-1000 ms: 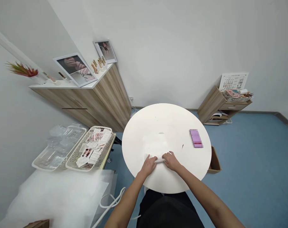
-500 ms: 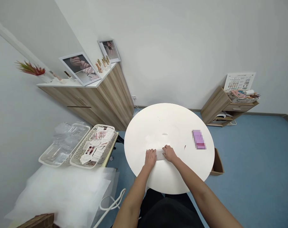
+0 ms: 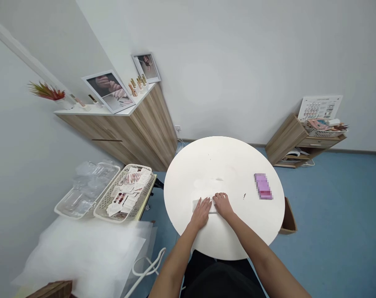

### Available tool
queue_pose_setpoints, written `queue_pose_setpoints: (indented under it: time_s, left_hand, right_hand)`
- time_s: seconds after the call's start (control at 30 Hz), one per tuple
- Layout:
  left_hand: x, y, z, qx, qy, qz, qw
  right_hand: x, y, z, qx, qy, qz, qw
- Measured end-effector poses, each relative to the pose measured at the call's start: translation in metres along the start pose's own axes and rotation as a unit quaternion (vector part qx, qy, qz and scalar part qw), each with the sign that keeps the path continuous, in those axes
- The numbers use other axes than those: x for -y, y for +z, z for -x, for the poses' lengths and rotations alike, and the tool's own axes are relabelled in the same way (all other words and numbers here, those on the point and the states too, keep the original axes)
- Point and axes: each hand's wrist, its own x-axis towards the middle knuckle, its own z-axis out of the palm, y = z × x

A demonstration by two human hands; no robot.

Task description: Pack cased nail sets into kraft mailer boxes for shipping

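A flat, pale, partly see-through rectangular packet (image 3: 213, 207) lies on the round white table (image 3: 222, 240) in front of me. My left hand (image 3: 202, 212) rests flat across its middle, fingers spread. The packet's left end shows beyond that hand. Over the right end, my right hand (image 3: 222, 205) is closed with bent fingers, holding it against the tabletop. What the packet contains cannot be made out. Both hands nearly meet at the fingertips.
A blurred purple item (image 3: 263, 186) and a small dark bit (image 3: 244, 196) lie right on the table. A cardboard box (image 3: 288, 217) stands below the right edge. At left are a basket of cards (image 3: 104, 209), a basket of clear plastic (image 3: 70, 211) and white sheets (image 3: 91, 252).
My left hand has moved from the packet's left end onto its middle and spread its fingers. My right hand stays at the right end. The view has shifted slightly.
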Motion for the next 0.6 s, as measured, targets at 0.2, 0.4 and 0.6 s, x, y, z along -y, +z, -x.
queue_pose_setpoints:
  time_s: [0.2, 0.4, 0.6]
  left_hand:
    - [0.003, 0.015, -0.001, 0.033, -0.07, 0.008, 0.997]
    - [0.007, 0.002, -0.001, 0.037, -0.029, -0.01, 0.999]
    - [-0.014, 0.002, 0.012, 0.027, -0.023, -0.052, 0.998]
  right_hand:
    - [0.001, 0.007, 0.02, 0.007, -0.059, -0.027, 0.998]
    - [0.001, 0.001, 0.024, 0.045, -0.07, -0.02, 0.996]
    - [0.008, 0.002, 0.036, 0.05, -0.084, 0.002, 0.995]
